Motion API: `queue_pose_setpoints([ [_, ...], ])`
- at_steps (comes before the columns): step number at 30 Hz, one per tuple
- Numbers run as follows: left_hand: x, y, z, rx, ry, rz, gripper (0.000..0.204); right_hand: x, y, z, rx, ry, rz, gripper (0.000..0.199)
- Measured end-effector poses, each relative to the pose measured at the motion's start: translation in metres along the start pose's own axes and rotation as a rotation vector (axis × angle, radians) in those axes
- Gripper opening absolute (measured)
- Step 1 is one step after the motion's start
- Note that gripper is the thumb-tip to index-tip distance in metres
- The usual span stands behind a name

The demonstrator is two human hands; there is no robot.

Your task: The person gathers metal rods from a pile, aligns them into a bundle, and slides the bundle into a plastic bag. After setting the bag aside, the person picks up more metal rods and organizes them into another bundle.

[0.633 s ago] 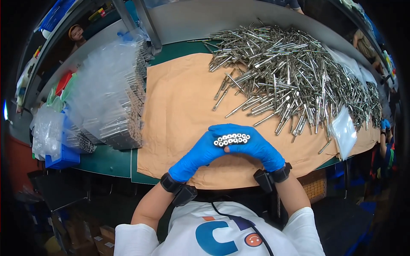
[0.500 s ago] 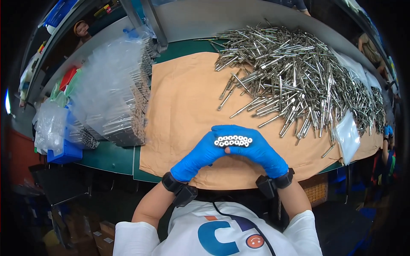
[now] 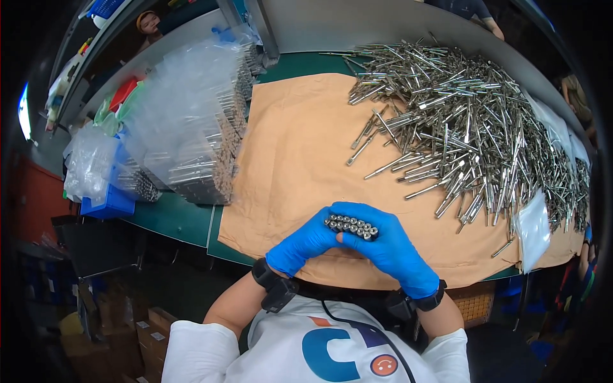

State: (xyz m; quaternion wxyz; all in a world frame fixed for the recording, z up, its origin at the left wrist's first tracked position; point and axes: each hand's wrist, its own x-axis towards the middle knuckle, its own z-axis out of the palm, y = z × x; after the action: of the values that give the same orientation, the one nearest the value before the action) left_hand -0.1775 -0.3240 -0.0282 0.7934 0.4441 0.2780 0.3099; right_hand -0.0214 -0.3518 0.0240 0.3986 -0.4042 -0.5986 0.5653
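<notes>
Both of my hands wear blue gloves and meet over the near part of a tan sheet [image 3: 294, 147]. Between them is a compact bundle of slim metal rods [image 3: 351, 226], their round ends stacked in two rows and facing up toward me. My left hand [image 3: 305, 246] wraps the bundle's left side. Closed round its right side is my right hand [image 3: 394, 249], its thumb across the near edge. The rods' lower lengths are hidden by the gloves. A large heap of loose silver rods [image 3: 472, 121] with stepped shanks lies to the far right.
Stacked clear plastic packs of rods [image 3: 198, 147] stand at the left on the green tabletop [image 3: 172, 220]. Beside them is a blue bin [image 3: 105, 203] with clear bags. An empty plastic bag [image 3: 533, 230] lies at the right. A grey partition [image 3: 357, 25] runs behind, with people beyond.
The whole view has shifted, so the table's contents appear further right. The bundle has tilted, its rod ends now darker and sloping down to the right. Both hands keep hold.
</notes>
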Motion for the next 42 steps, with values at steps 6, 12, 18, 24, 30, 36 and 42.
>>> queue_pose_setpoints([
  [6, 0.000, 0.002, 0.001, -0.021, 0.011, -0.008, 0.035, 0.001, -0.005, -0.002, 0.023, -0.025, 0.078, 0.039],
  [12, 0.000, 0.039, 0.010, 0.213, -0.056, -0.021, 0.035, -0.001, 0.002, -0.003, 0.150, 0.026, -0.003, 0.039],
  [18, 0.020, 0.018, 0.006, 0.467, -0.087, 0.245, 0.030, 0.002, 0.008, -0.020, 0.213, -0.043, -0.014, 0.040],
  [24, 0.030, 0.006, 0.001, 0.468, -0.105, 0.085, 0.030, 0.003, 0.007, -0.025, 0.370, -0.021, 0.172, 0.035],
  [30, 0.007, -0.019, 0.029, -0.321, -0.038, -0.229, 0.034, 0.004, 0.016, -0.021, 0.563, 0.006, 0.252, 0.037],
  [36, -0.017, -0.019, 0.042, -0.582, -0.081, -0.391, 0.027, -0.006, 0.024, -0.014, 0.509, -0.066, 0.352, 0.042],
  [42, -0.026, -0.015, 0.039, -0.722, -0.051, -0.378, 0.021, -0.007, 0.000, -0.028, 0.093, 0.069, 0.062, 0.044],
])
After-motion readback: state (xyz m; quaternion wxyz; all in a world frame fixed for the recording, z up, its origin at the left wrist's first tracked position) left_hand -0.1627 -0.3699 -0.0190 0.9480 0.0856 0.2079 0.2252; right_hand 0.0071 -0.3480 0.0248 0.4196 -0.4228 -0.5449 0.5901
